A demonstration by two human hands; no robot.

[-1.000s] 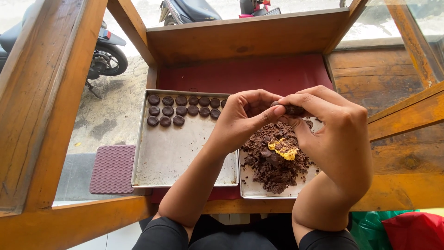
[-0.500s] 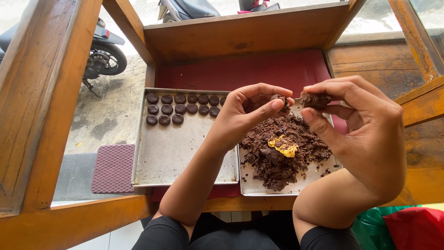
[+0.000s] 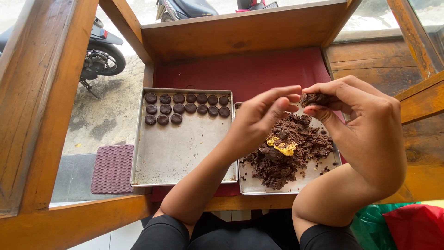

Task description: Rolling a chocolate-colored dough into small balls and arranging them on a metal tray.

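Right grip (image 3: 365, 125) pinches dough lump (image 3: 313, 98) beside left fingertips (image 3: 289, 98).

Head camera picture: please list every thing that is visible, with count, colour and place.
dough discs: sixteen, dark brown, in rows at far end of left tray
left tray: one, grey metal, on red mat
right tray: one, grey metal, beside left tray
dough heap: one, dark brown, on right tray
yellow lump: one, on the heap
red mat: one, under trays
woven mat: one, maroon, left of trays
motorbike: one, dark, outside
dough piece: one, dark brown, in right hand
left hand: fingertips at dough piece
right hand: holds dough piece
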